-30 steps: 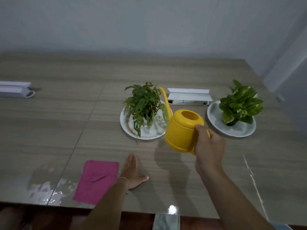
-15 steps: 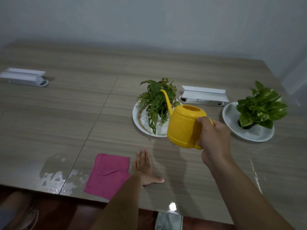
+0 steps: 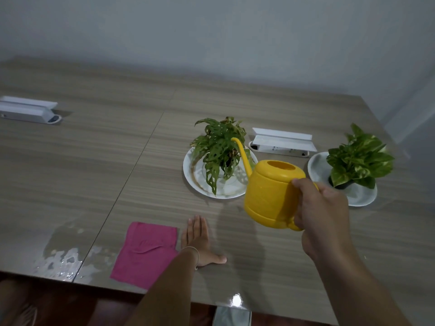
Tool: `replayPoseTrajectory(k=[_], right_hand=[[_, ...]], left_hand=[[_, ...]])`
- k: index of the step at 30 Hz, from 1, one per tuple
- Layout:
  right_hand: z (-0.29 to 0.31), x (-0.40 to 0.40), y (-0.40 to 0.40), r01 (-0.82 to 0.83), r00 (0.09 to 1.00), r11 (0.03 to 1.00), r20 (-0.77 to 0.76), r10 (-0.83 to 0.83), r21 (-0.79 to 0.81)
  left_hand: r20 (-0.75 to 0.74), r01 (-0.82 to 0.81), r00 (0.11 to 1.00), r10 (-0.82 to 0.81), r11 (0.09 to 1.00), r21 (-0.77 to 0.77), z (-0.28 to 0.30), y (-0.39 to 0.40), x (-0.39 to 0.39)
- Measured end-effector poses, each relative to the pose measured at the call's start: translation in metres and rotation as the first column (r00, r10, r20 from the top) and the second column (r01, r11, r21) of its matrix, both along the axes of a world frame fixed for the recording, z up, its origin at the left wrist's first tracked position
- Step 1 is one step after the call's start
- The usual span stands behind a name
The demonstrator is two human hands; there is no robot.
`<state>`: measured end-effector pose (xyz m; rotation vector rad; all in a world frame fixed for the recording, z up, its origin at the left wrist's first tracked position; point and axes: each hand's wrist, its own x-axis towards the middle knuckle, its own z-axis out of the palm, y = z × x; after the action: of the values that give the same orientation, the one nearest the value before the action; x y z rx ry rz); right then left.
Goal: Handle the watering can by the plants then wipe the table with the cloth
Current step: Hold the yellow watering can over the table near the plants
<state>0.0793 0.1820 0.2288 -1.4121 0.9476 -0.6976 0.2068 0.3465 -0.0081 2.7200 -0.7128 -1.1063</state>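
We are on the first part: our right hand curls its grip round the handle of the yellow watering can, held aloft, spout over the holey-leaved plant. Wiping remains: the pink cloth lies untouched at the worktop's near edge, our left hand flat, fingers spread, beside it.

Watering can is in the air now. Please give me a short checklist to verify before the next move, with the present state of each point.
1. Right hand grips the watering can handle: ok.
2. Spout reaches the holey-leaf plant: ok.
3. Plant stands on its white plate: ok.
4. Water left in can: cannot tell.
5. Pink cloth lies within reach beside the flat left hand: ok.
6. Table dry at near left edge: not ok, puddle.
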Motion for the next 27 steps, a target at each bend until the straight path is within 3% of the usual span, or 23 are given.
replayPoseTrajectory(k=[10,27], right_hand=[[-0.009,-0.011,0.005,0.004,1.0,1.0,-0.028,-0.004,0.004],[-0.003,0.041,-0.016,0.054,0.998,0.997,-0.006,-0.055,-0.061]], left_hand=[[0.005,-0.016,1.0,0.016,1.0,-0.023,0.002,0.001,-0.003],[-0.037,-0.04,0.999,0.04,0.999,-0.021,-0.007,0.002,0.004]])
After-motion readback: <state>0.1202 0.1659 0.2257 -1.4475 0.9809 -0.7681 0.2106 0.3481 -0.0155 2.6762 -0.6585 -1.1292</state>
